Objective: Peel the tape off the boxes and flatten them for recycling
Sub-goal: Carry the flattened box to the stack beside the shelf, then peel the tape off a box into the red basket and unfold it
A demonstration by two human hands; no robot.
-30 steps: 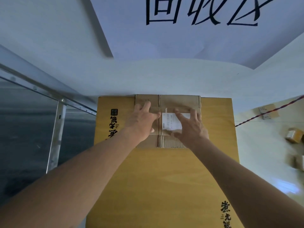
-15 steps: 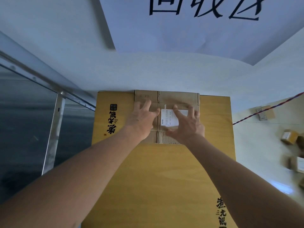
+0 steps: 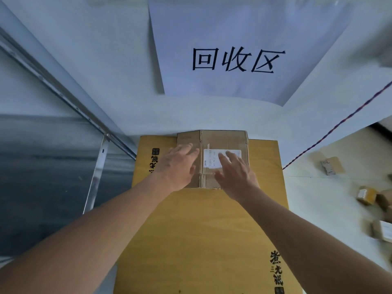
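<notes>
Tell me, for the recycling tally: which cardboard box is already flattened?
The brown box under both hands, flat on the yellow sheet; the small ones right remain boxy.

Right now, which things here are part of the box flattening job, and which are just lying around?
In the job:
- flattened brown box with white label
- left hand and right hand, laid flat on it
- large yellow cardboard underneath
- small boxes on the floor, probably waiting

Lying about:
- wall sign
- red cord
- metal frame

My left hand and right hand were bare. No sleeves covered my forearms. I wore no rings, watch or gloves.
</notes>
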